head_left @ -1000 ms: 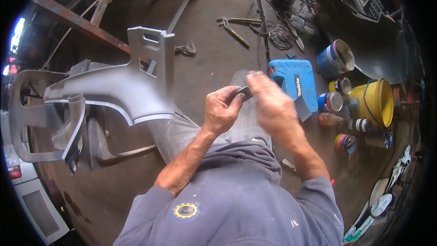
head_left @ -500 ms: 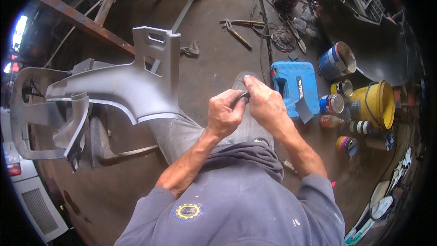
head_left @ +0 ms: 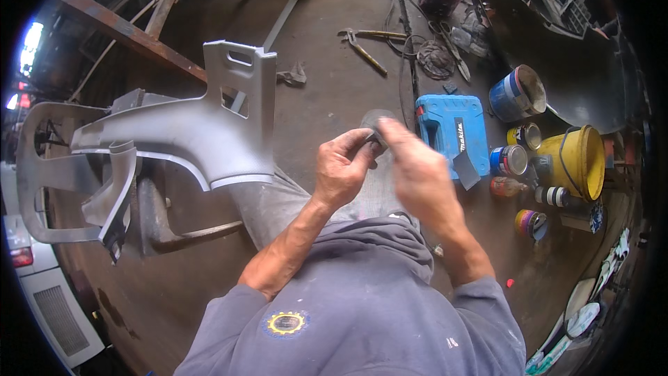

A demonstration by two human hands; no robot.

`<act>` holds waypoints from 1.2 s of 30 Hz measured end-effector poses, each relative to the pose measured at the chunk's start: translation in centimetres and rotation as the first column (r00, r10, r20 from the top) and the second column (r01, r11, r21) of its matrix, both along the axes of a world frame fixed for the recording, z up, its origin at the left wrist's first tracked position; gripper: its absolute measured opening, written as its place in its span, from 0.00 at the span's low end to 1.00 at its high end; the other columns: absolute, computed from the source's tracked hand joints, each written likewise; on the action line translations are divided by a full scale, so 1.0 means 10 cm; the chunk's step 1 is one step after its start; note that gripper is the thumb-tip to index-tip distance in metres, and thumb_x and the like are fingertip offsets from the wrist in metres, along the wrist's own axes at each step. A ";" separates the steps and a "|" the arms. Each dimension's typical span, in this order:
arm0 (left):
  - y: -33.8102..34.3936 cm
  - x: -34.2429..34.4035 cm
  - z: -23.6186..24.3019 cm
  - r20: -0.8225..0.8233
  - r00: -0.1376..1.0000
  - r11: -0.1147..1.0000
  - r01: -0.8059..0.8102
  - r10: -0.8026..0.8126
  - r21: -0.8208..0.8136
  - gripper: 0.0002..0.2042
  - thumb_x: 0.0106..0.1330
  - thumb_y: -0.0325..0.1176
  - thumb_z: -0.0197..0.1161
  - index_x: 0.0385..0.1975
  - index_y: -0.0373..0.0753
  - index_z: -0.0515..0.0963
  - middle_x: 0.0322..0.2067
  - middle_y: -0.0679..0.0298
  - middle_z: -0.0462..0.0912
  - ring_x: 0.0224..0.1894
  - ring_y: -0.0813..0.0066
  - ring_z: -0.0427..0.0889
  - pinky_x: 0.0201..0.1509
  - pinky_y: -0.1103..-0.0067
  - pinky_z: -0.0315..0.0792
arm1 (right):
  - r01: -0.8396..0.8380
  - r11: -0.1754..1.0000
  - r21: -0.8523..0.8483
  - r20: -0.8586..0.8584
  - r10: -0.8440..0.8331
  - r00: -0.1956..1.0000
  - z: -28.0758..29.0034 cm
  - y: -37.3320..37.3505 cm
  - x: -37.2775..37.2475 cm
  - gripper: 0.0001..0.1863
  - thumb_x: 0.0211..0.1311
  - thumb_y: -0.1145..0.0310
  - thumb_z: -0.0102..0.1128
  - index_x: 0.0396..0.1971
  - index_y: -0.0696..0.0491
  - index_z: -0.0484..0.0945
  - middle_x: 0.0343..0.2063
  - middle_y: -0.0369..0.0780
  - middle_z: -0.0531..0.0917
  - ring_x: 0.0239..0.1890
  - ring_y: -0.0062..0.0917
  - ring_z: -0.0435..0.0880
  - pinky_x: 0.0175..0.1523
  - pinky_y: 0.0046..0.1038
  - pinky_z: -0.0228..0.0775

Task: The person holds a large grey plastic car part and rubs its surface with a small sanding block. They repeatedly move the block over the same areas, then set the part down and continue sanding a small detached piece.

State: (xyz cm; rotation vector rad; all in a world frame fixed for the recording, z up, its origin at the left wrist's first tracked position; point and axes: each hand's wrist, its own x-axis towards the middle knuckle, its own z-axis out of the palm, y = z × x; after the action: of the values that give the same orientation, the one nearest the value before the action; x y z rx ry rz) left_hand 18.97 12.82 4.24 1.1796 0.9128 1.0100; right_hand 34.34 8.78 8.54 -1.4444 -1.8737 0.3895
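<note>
Beside blue tool case (head_left: 451, 132) — both hands' grip pinching grey sanding sheet (head_left: 376, 122); grey trim panel (head_left: 202, 132) left.

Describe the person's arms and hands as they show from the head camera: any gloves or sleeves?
Both hands are bare, without gloves: left hand, right hand. The forearms are bare too. A grey-blue sweatshirt has its sleeves pushed up towards the elbows, with a round yellow emblem on the chest and small pale flecks.
</note>
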 end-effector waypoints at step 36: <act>0.04 0.21 0.01 0.161 0.981 0.990 -0.093 0.110 -0.105 0.06 0.70 0.26 0.60 0.40 0.33 0.81 0.27 0.71 0.79 0.23 0.89 0.70 0.24 0.86 0.64 | -0.009 0.982 0.187 -0.147 0.037 0.988 -0.17 0.15 -0.06 0.21 0.58 0.81 0.60 0.54 0.61 0.78 0.56 0.52 0.79 0.63 0.49 0.75 0.66 0.43 0.68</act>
State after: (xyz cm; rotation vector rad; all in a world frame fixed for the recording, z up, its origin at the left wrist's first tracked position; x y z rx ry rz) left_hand 21.11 13.24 4.29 0.9600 0.8858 1.1166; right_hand 33.76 10.32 6.85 -1.2357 -1.7581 0.3156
